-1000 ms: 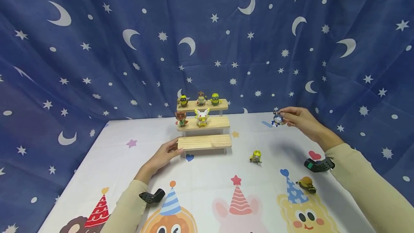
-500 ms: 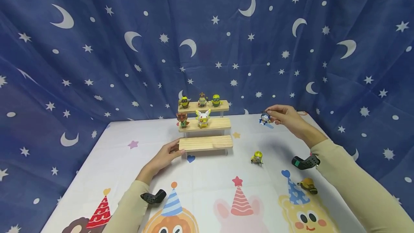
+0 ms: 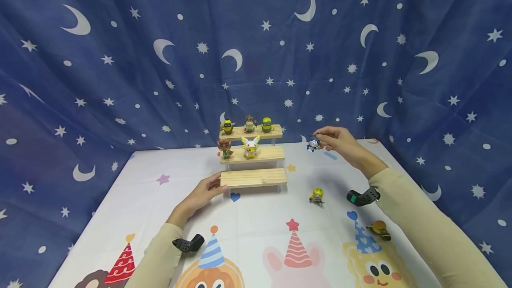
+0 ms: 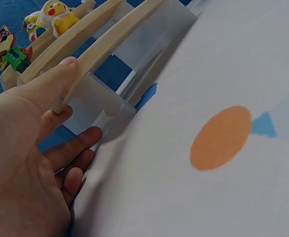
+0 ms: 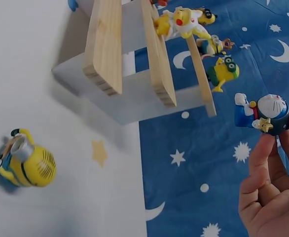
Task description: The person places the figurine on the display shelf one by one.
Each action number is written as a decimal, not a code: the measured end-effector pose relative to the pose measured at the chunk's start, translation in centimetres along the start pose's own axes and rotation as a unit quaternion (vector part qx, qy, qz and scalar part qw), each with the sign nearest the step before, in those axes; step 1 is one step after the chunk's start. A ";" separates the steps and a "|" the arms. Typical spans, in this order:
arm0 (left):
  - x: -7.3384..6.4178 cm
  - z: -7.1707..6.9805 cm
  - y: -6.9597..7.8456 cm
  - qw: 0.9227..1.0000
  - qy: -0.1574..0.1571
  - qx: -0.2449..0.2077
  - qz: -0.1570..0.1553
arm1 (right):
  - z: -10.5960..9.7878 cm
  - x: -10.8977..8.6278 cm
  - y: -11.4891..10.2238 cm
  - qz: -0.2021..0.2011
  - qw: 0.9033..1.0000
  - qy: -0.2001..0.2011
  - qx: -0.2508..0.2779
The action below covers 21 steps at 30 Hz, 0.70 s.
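Observation:
Above the tabletop, right of the three-tier wooden display stand [image 3: 254, 178], my right hand [image 3: 340, 142] pinches a blue-and-white Doraemon figurine [image 5: 266, 113] by its head. My left hand [image 3: 203, 194] grips the left end of the stand's lowest board, thumb on its upper side and a finger beneath, as the left wrist view shows. On the top tier stand three Minion figurines [image 3: 250, 124], the middle one crowned. The middle tier carries a red-brown fox figurine [image 3: 225, 149] at left and a white-and-yellow Pikachu-like figurine [image 3: 250, 147] at its centre. The lowest board is bare.
A yellow Minion figurine [image 3: 317, 195] is on the white printed tablecloth [image 3: 256, 217], right of the stand. Nearer the front right lies a brown-and-yellow figurine [image 3: 379, 229], its kind unclear. A blue star-and-moon curtain [image 3: 256, 57] hangs close behind the stand.
My right hand has carried the Doraemon figurine leftward, from the far right to near the stand's right side. The left hand keeps its grip on the lowest board.

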State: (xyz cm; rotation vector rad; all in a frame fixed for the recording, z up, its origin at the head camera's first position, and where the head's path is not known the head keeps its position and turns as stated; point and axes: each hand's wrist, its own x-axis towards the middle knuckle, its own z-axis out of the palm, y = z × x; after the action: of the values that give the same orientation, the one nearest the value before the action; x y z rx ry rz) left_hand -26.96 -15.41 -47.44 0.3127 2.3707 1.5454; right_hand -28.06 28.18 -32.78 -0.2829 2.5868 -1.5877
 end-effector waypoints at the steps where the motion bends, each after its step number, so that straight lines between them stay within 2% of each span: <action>1: 0.0 0.0 0.0 1.000 0.002 -0.001 -0.001 | 0.2 0.2 -0.1 -0.001 1.000 -0.001 0.001; 9: 0.1 -0.2 0.1 1.000 -0.005 0.007 0.001 | 1.9 1.7 -0.6 -0.013 1.000 0.004 -0.010; 13: 0.0 -0.4 0.2 1.000 -0.003 0.002 0.002 | 2.7 2.1 -1.0 -0.031 0.999 -0.010 -0.005; 21: 0.1 -0.1 0.0 1.000 -0.005 -0.003 0.006 | 3.8 2.6 -0.7 -0.030 0.999 -0.019 -0.007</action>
State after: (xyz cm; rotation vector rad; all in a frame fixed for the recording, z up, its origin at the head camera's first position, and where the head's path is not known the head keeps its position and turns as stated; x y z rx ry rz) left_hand -27.09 -15.45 -47.42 0.3321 2.3591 1.5525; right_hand -29.81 23.99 -33.86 -0.3905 2.5858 -1.5675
